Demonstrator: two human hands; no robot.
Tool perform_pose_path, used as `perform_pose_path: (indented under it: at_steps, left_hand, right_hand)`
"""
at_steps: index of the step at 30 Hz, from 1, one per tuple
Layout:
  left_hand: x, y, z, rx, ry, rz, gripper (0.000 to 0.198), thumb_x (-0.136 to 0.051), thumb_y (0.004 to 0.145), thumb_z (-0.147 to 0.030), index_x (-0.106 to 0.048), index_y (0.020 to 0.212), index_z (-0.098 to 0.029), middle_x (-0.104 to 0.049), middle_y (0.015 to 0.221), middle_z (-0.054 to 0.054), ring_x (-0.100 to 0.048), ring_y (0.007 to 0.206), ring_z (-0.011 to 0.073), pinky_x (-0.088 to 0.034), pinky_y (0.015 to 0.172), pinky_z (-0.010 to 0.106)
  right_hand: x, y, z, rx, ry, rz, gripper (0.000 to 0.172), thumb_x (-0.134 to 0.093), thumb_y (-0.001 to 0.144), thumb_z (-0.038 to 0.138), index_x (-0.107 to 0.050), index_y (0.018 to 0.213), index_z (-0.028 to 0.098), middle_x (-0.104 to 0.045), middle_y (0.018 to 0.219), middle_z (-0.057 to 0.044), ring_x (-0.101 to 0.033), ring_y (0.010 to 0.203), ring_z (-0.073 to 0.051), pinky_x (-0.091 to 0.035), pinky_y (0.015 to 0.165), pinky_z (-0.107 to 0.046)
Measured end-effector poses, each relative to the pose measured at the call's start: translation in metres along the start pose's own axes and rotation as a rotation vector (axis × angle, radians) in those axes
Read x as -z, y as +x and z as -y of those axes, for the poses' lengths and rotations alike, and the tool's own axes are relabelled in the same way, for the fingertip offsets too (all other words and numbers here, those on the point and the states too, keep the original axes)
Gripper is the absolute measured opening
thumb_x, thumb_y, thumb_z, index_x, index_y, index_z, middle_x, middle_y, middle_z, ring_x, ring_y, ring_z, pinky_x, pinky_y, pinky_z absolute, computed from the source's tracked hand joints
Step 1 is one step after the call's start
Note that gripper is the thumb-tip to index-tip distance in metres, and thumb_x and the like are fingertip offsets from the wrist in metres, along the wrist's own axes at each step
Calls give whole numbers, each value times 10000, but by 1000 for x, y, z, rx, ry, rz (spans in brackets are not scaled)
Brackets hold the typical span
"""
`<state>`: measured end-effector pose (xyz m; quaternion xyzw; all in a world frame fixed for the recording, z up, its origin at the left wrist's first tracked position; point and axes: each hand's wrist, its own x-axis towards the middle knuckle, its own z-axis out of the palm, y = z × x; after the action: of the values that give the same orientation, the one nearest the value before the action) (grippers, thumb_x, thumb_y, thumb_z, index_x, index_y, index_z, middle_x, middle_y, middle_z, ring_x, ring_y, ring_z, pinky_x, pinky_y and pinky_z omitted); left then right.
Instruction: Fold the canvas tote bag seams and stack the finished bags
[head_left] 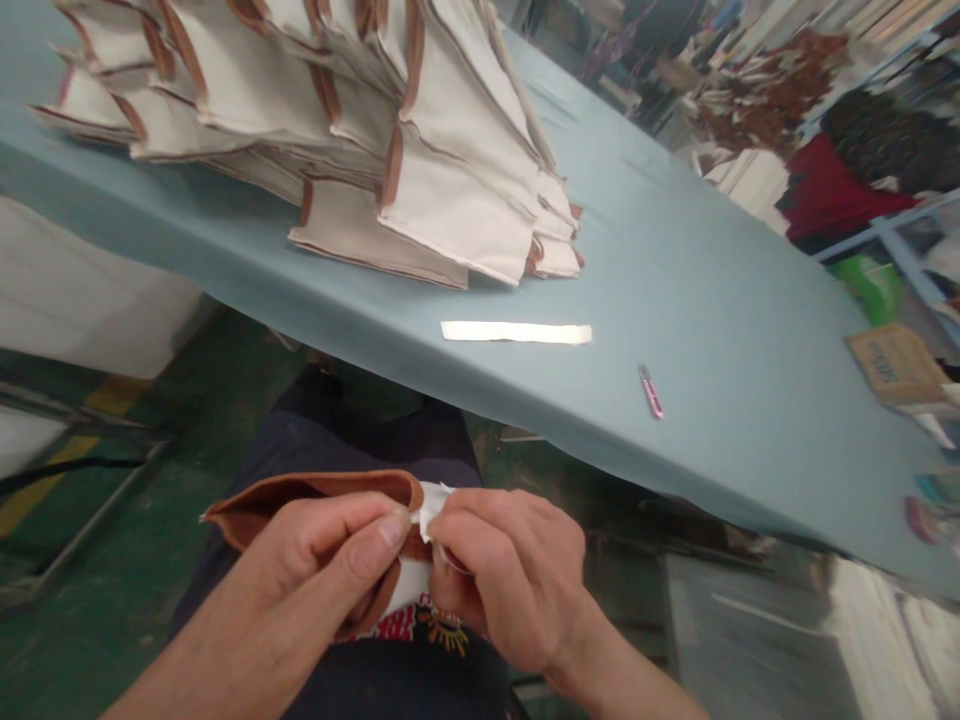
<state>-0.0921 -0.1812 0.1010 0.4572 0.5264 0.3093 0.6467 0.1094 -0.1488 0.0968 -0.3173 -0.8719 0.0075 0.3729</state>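
Note:
My left hand (322, 570) pinches the edge of a brown and white fabric piece (300, 490) above my lap. Close beside it, my right hand (510, 570) has its fingers closed on a small white strip (433, 508) at the same piece. The fingertips of both hands nearly meet there. Red and yellow print shows on white cloth below the hands. Part of the fabric is hidden behind my fingers.
On the blue-green table (675, 300) lie a stack of cream pieces with brown trim (465, 190), a flat white strip (517, 332) and small pink snips (651, 392). A cardboard piece (896, 365) is at the right. The table's near edge runs beyond my hands.

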Motion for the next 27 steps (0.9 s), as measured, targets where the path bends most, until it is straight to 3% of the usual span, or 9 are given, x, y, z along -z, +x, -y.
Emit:
perform_pose_path:
  at_steps: [4, 21, 27]
  left_hand:
    - [-3, -1, -1, 19, -42, 8, 552, -717, 995, -590, -489, 635, -239, -480, 598, -43, -432, 537, 128, -375, 465, 215]
    - [-3, -1, 9, 33, -5, 74, 632, -524, 1111, -737, -550, 729, -234, -402, 639, -59, -346, 552, 123, -312, 467, 229]
    - [-4, 1, 7, 36, -13, 69, 608, -578, 1087, -714, -541, 710, -238, -413, 632, -53, -361, 555, 129, -325, 466, 232]
  right_hand:
    - [3, -3, -2, 31, 24, 34, 200, -493, 1177, 129, -663, 1078, 168, -838, 845, -49, -760, 656, -145, -482, 593, -315]
    - [5, -5, -3, 52, 35, 30, 391, -441, 1219, 158, -763, 998, 140, -848, 857, -64, -691, 608, -135, -497, 593, -325]
    - [11, -5, -4, 98, 55, 73, 389, -470, 1188, 118, -818, 1014, 124, -862, 912, -83, -681, 609, -135, -456, 561, -337]
